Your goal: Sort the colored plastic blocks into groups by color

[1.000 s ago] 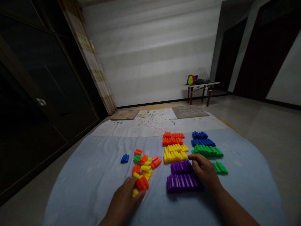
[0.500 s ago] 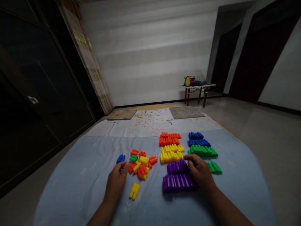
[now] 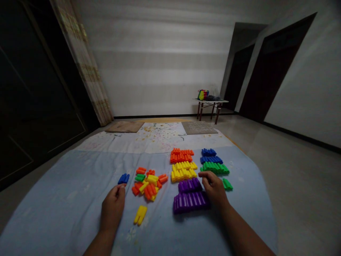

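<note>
My left hand [image 3: 113, 204] is closed with fingertips together, just below a small group of blue pieces [image 3: 124, 179]; whether it grips anything is too small to tell. Right of it lies a loose pile of orange, green and yellow pieces [image 3: 151, 179], with a yellow piece [image 3: 140, 215] nearer me. My right hand [image 3: 213, 186] hovers by the purple rows [image 3: 191, 202], fingers curled, thumb and index close together; anything between them cannot be made out. Beyond are yellow rows [image 3: 183, 171] and orange rows [image 3: 181, 155]. Green pieces [image 3: 215, 168] and blue rows [image 3: 211, 159] lie to the right.
A blue cloth [image 3: 66, 192] covers the table, with a white floral cloth [image 3: 160, 137] beyond. Two mats, one brown [image 3: 125, 126] and one grey [image 3: 199, 127], lie at the far edge. A small side table [image 3: 223, 101] with a colourful bag stands by the wall.
The view has shifted, so the whole scene sits further left. My left hand has moved left, away from the mixed pile and to the blue pieces. My right hand stays near the purple rows.
</note>
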Tool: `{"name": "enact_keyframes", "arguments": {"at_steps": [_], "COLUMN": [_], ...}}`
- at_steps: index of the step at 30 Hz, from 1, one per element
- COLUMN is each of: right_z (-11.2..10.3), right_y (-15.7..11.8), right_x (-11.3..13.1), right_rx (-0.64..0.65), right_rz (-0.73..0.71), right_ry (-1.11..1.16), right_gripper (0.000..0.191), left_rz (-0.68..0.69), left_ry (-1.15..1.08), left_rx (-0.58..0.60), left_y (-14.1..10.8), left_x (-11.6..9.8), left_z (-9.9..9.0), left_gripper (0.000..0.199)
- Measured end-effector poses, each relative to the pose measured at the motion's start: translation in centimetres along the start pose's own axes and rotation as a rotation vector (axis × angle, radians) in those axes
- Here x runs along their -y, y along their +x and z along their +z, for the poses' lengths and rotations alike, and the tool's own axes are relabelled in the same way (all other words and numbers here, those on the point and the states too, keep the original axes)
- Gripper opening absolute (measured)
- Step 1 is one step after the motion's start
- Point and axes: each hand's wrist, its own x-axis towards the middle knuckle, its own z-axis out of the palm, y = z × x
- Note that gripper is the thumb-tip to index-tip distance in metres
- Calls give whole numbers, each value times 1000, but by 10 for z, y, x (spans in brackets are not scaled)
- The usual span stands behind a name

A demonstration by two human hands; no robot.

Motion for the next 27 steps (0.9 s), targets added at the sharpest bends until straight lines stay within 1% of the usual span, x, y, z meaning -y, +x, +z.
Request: {"name": "enact_keyframes", "arguments": {"at_steps": [3,6,9,11,14,16,19,22,24,27], "right_z": [1,3,12,23,48,68,96,113,116,110], "right_y": [-3,-6,-6,-3,3,7,11,15,16,16], "right_x": [4,24,58,83,113,125,131,128,125,125], "right_rx": [19,73,237,362,559,684,767,801,807,811], "right_rz": [-76,-217,-332,-357,-431,-511,-585,-581,-558,-520], "right_ry": [-36,-33,-49,-100,-172,-220,-298,-394,-446,-484], "right_gripper": [23,22,25,26,28,31,32,31,31,27], "left_rz": [-16,-19,-7,-3,5,7,11,14,10,7], "left_ry": [-34,-50,-48,-49,-58,-59,-57,-60,-58,-51], "left_rx": [4,8,16,20,26,28,35,38,40,36], "left_y": [-1,-1,-2,-3,-3,-3,-2,-2,-3,-3], "left_x": [1,1,1,1,2,2,3,4,5,6], "left_z": [-2,-2,-2,-1,-1,0,-1,-3,-4,-3], "left_gripper": [41,40,39,38,36,35,35,34,34,34]}}
